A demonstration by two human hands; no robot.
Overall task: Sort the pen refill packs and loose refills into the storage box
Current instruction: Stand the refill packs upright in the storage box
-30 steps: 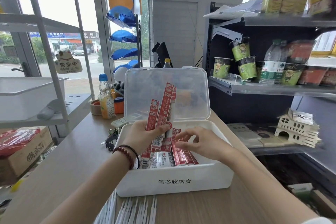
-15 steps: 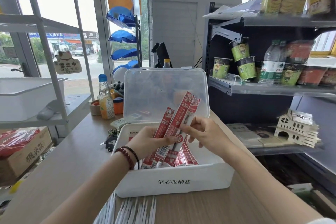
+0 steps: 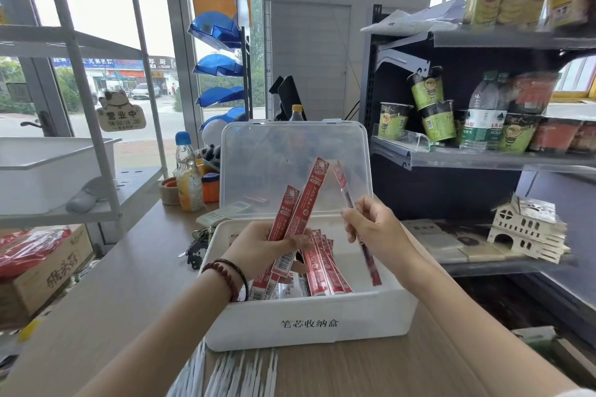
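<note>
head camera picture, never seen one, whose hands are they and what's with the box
There is no machine: a person wears a camera on the head, so this one picture looks down at their own hands. The left hand grips two red refill packs; the right hand pinches a single pack. Below them a white storage box stands on the wooden counter, its clear lid open, with more red packs inside. Loose white refills lie on the counter in front of the box.
</note>
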